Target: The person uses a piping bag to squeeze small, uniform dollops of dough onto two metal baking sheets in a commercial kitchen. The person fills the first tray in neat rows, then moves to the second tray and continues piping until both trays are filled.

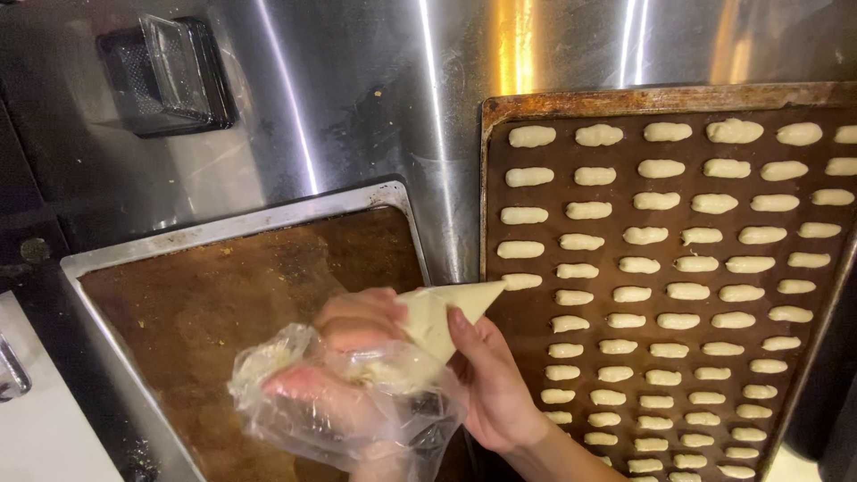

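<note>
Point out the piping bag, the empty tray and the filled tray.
piping bag (444, 317), head view, on its dough-filled cone.
empty tray (241, 223), head view, on its far metal rim.
filled tray (489, 178), head view, on its left rim.

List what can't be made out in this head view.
- Filled tray: right and bottom ends cut by the frame, so the dough piece count is unknown.
- Left hand: wrapped in the piping bag, grip blurred.
- Empty tray: lower part hidden by hands and the edge.
- Black container: contents lost in glare.
</note>
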